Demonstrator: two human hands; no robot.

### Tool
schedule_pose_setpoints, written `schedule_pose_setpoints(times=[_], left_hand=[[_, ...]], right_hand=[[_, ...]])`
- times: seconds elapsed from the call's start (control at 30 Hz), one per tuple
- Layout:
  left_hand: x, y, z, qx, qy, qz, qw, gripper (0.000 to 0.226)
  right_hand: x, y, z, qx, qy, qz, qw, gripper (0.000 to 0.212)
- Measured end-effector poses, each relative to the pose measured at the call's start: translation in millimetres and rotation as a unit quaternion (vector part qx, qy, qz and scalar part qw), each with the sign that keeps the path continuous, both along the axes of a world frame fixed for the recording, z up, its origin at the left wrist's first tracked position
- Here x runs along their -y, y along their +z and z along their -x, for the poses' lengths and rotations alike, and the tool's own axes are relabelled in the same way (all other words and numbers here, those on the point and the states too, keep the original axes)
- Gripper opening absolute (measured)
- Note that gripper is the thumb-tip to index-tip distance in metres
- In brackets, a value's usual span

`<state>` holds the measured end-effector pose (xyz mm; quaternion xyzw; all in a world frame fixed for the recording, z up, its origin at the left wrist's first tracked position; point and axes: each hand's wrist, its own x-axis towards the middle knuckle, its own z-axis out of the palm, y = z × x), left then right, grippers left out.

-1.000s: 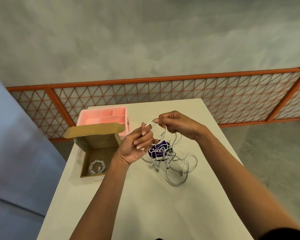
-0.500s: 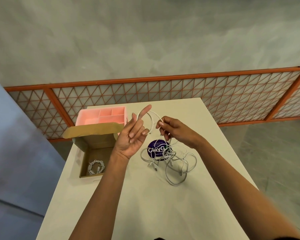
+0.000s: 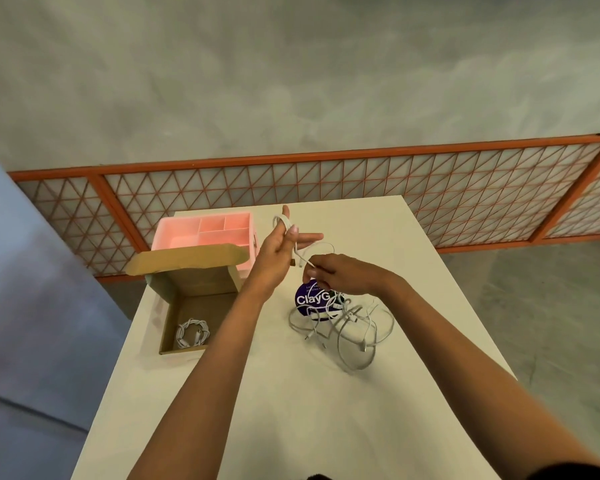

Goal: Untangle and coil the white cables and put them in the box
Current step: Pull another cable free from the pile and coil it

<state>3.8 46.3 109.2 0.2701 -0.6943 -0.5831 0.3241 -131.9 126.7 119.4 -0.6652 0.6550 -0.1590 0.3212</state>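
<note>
a white cable point(image 3: 282, 221) is looped round the raised fingers of the left hand point(image 3: 277, 251), above the table point(image 3: 291, 410). the fingers stand mostly straight, likely to serve as a form for the coil, and the thumb seems to pin the loop. the right hand point(image 3: 338, 276), just beside it, pinches the cable's loose length between curled fingertips, probably to feed it onto the coil. below the right hand lies the tangle of white cables point(image 3: 352, 327), partly over a purple round label point(image 3: 310, 300). to the left, well apart, an open cardboard box point(image 3: 194, 282) holds one coiled cable point(image 3: 192, 332). a pink divided tray point(image 3: 201, 230) stands behind the box, touching it
</note>
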Motion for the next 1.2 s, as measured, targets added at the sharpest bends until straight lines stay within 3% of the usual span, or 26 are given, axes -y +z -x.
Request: schedule_pose_setpoints(times=[0.17,0.37,0.43,0.57,0.67,0.8,0.9,1.0,1.2], left_hand=[[1.2,-7.4,-1.2,0.169,0.055,0.156,0.972,0.055],[1.0,-11.7,-1.8,0.235,0.057,0.194,0.951,0.051],[2.7,-12.5,-2.5,0.23,0.046,0.152,0.96,0.045],[2.3,-13.2,-7.3,0.13,-0.05,-0.061,0.988,0.04],[-1.4,-12.7,-13.7,0.042,-0.132,-0.176,0.975,0.037],[-5.4,-9.6,-19.2,-0.07,-0.195,-0.295,0.933,0.032],[-9.4,-6.7,-20.4,-0.111,-0.207,-0.325,0.916,0.027],[-11.1,-3.8,-21.6,-0.128,-0.211,-0.324,0.913,0.026],[-8.8,-5.1,-22.1,-0.092,-0.215,-0.297,0.926,0.03]], right_hand=[[3.7,11.0,10.5,0.029,-0.006,0.013,0.999,0.025],[5.7,8.9,19.9,0.049,-0.04,0.052,0.997,0.02],[7.0,9.3,25.9,0.056,-0.049,0.062,0.995,0.019],[7.8,9.8,29.4,0.11,-0.071,0.084,0.988,0.019],[9.4,11.2,26.1,0.209,-0.091,0.092,0.969,0.022],[11.1,17.9,20.9,0.255,-0.101,0.111,0.955,0.02],[14.9,22.0,21.2,0.259,-0.084,0.117,0.955,0.024],[17.6,23.7,27.1,0.252,-0.043,0.098,0.962,0.008],[21.2,9.4,41.4,0.165,-0.017,0.079,0.983,0.016]])
